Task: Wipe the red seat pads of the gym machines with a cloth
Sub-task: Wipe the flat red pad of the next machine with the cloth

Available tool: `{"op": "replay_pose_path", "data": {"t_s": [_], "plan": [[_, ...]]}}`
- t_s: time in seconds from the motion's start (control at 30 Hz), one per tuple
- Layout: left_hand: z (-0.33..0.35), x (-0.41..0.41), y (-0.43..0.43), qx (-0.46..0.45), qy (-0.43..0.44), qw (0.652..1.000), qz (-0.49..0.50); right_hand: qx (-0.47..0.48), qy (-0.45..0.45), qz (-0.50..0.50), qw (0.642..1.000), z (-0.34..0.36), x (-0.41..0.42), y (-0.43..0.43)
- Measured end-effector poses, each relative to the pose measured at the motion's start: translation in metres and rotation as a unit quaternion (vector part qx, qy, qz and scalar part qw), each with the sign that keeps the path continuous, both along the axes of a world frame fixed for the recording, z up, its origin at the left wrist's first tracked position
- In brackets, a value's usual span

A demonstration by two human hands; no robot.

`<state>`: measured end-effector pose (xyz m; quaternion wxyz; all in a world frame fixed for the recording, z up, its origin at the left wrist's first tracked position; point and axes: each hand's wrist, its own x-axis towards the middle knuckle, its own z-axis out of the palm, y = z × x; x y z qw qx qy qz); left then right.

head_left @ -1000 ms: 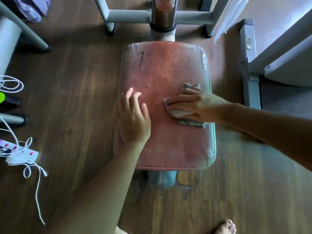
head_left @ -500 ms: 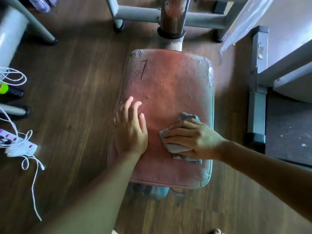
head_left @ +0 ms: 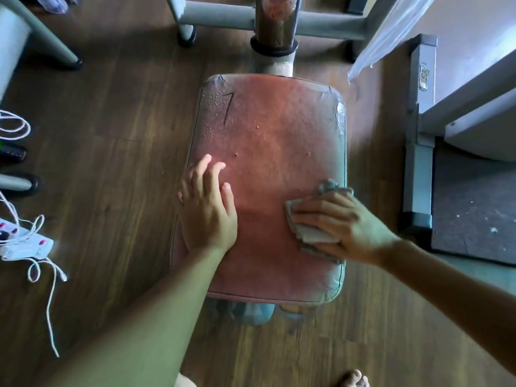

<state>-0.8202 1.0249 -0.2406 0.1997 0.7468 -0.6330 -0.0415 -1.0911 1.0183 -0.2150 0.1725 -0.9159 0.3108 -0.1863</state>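
Observation:
A worn red seat pad (head_left: 268,141) fills the middle of the view, with water droplets near its far left corner. My left hand (head_left: 208,210) rests flat on the pad's left side, fingers straight. My right hand (head_left: 340,224) presses a crumpled grey cloth (head_left: 310,233) onto the pad's right side near the edge. The fingers lie over the cloth, which sticks out in front of and behind the hand.
A chrome post (head_left: 275,23) and grey frame bars (head_left: 223,18) stand beyond the pad. A grey machine frame (head_left: 418,129) and dark mat (head_left: 472,208) lie to the right. A white power strip (head_left: 25,244) with cords lies on the wooden floor at left. A bare foot (head_left: 353,379) shows at the bottom.
My right hand has slid the cloth from the pad's middle toward its right edge and nearer to me. My left hand has stayed in place on the left side.

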Motion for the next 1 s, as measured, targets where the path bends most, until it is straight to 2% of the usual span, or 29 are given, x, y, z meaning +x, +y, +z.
{"op": "replay_pose_path", "data": {"t_s": [0.17, 0.3, 0.4, 0.5, 0.53, 0.6, 0.67, 0.77, 0.83, 0.93, 1.0], "plan": [[0.000, 0.000, 0.000, -0.003, -0.011, 1.000, 0.003, -0.002, 0.003, -0.142, 0.990, -0.004, -0.015, -0.043], [0.001, -0.001, 0.000, 0.004, -0.010, 1.000, 0.007, 0.016, -0.004, -0.264, 0.964, -0.003, 0.023, 0.000], [0.002, -0.001, 0.000, 0.005, -0.006, 1.000, 0.006, 0.028, -0.008, -0.192, 0.981, -0.001, 0.047, 0.029], [0.003, -0.002, 0.001, 0.006, -0.005, 1.000, 0.001, 0.006, 0.011, -0.058, 0.998, -0.002, 0.036, 0.003], [0.004, -0.002, 0.001, 0.006, -0.006, 1.000, 0.001, -0.002, 0.021, -0.041, 0.999, -0.003, 0.031, -0.014], [0.004, -0.002, 0.001, 0.008, -0.005, 1.000, 0.003, -0.013, 0.034, -0.073, 0.997, -0.003, 0.025, -0.053], [0.004, -0.001, 0.000, 0.010, -0.002, 1.000, 0.000, -0.015, 0.029, -0.160, 0.987, -0.004, 0.029, -0.081], [0.004, 0.000, -0.001, 0.016, 0.003, 1.000, 0.002, -0.013, 0.005, -0.275, 0.961, -0.005, 0.052, -0.097], [0.004, 0.000, -0.001, 0.022, 0.014, 1.000, 0.007, -0.015, -0.005, -0.315, 0.949, -0.006, 0.066, -0.096], [0.003, 0.000, -0.001, 0.032, 0.017, 0.999, 0.015, -0.022, 0.001, -0.296, 0.955, -0.006, 0.078, -0.105], [0.003, 0.000, 0.000, 0.030, 0.020, 0.999, 0.016, -0.038, 0.012, -0.211, 0.977, -0.004, 0.087, -0.129]]}}
